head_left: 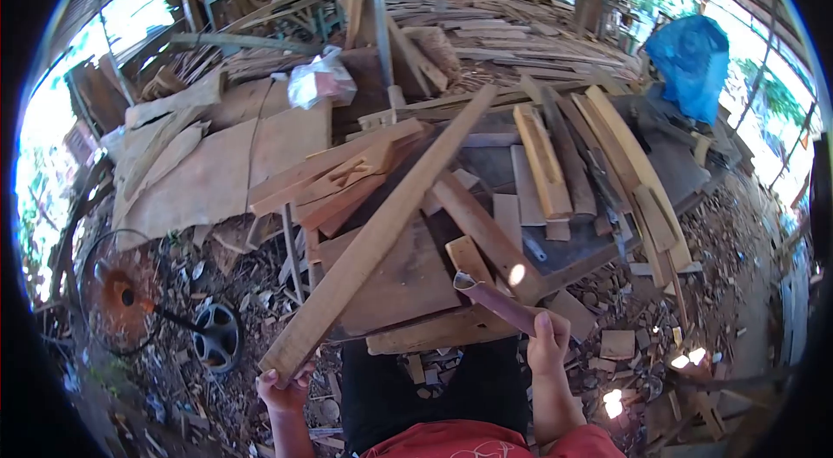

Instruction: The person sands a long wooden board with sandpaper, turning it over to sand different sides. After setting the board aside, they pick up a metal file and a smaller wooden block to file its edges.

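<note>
My left hand grips the near end of a long wooden plank, which runs diagonally up and to the right over a cluttered workbench. My right hand holds a thin dark reddish strip of wood by its near end; the strip points up-left toward the bench's front edge. Both hands are at the bottom of the view, on either side of my dark trousers and red shirt.
The bench is piled with planks and offcuts. A big plywood sheet lies left, with a plastic bag behind. A fan on a round base stands on the littered ground at left. A blue tarp hangs far right.
</note>
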